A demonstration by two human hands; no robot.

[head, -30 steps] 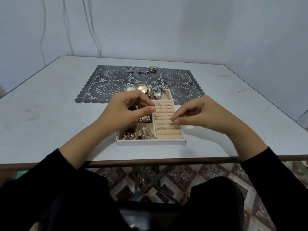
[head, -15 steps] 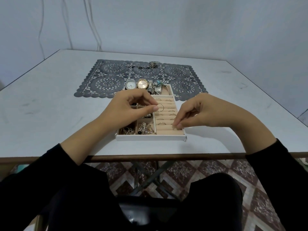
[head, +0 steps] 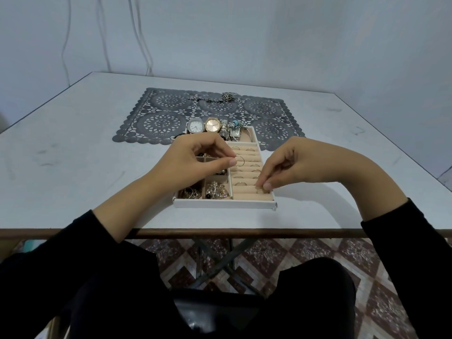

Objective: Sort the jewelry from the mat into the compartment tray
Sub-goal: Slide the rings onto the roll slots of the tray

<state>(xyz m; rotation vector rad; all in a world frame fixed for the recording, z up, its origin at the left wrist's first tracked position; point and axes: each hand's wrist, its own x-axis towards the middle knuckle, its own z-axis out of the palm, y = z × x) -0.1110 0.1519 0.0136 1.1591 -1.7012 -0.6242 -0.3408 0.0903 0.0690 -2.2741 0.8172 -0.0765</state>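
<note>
Left hand (head: pixel 195 162): held over the middle of the tray (head: pixel 225 204), fingers curled, thumb and forefinger pinching a thin gold hoop (head: pixel 241 161). The hoop hangs just above the padded ring rolls (head: pixel 244 189) that fill the tray's right half; whether it touches the padding cannot be told.

Right hand (head: pixel 293 165): over the tray's right side, fingers curled downward, fingertips (head: pixel 267 185) pinching a small ring (head: pixel 260 191) at the near right corner of the ring rolls. The ring touches the padding. How deep it sits in the slot cannot be told.

Tray contents: further rings stand in slots farther back along the rolls. The near left compartment holds a heap of gold rings (head: pixel 190 193). The compartment beside it, toward the tray's middle, holds a pale cluster of ornaments (head: pixel 217 190). The far compartment holds a white-faced watch (head: pixel 195 125), a gold-faced watch (head: pixel 213 124) and smaller pieces crowded to their right.

Surroundings: the tray's far end lies on the near edge of a grey lace-pattern mat (head: pixel 159 118). A silver chain (head: pixel 220 97) lies on the mat, well beyond the tray. Mat and tray rest on a pale table (head: pixel 73 155).
</note>
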